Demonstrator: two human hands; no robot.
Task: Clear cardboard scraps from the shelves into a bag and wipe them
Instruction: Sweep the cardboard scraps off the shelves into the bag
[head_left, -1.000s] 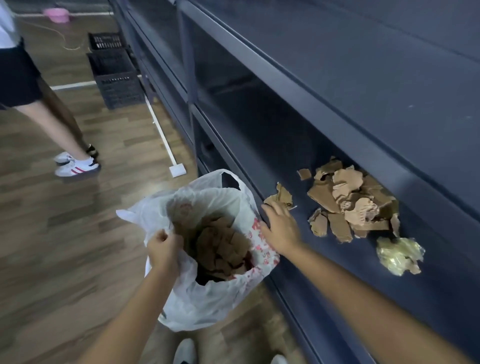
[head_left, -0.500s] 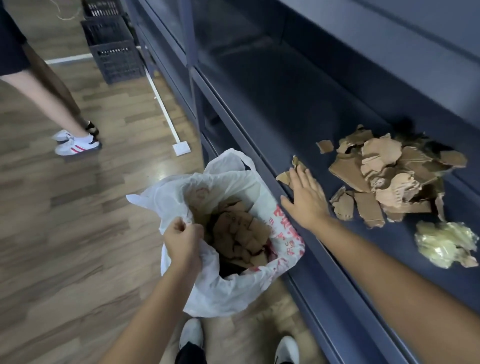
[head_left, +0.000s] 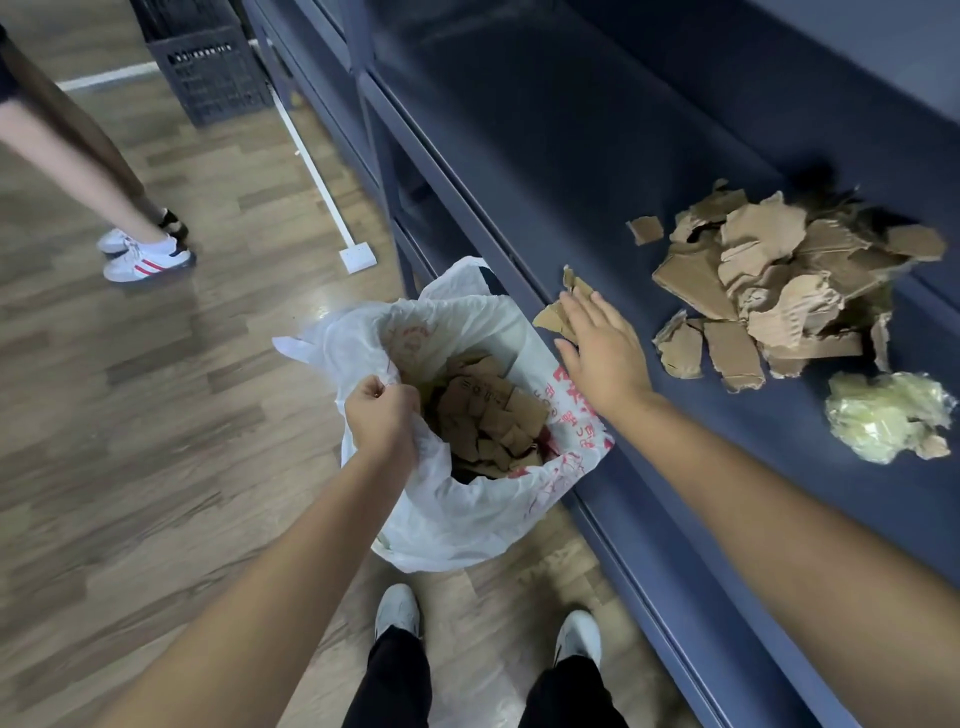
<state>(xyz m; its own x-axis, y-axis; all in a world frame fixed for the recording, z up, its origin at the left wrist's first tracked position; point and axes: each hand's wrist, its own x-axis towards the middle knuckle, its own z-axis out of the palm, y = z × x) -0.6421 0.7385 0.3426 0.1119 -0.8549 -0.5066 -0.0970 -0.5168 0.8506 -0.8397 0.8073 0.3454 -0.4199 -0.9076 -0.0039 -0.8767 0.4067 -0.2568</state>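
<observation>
Cardboard scraps (head_left: 558, 314) are lying at the shelf's (head_left: 571, 182) front edge, mid-frame, under the flat, straight-fingered right hand (head_left: 605, 353), while the left hand (head_left: 382, 415) is clenching the plastic bag's (head_left: 467, 519) rim just below, so a hasty sweep is risking pieces missing the mouth.

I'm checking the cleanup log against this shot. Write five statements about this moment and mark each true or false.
1. The left hand grips the bag's rim. True.
2. The bag is empty. False: cardboard scraps lie inside.
3. The right hand is flat, fingers straight, over small scraps at the shelf edge. True.
4. The big scrap pile sits on the floor. False: it lies on the shelf.
5. The crumpled plastic is in the bag. False: it lies on the shelf beside the pile.
</observation>
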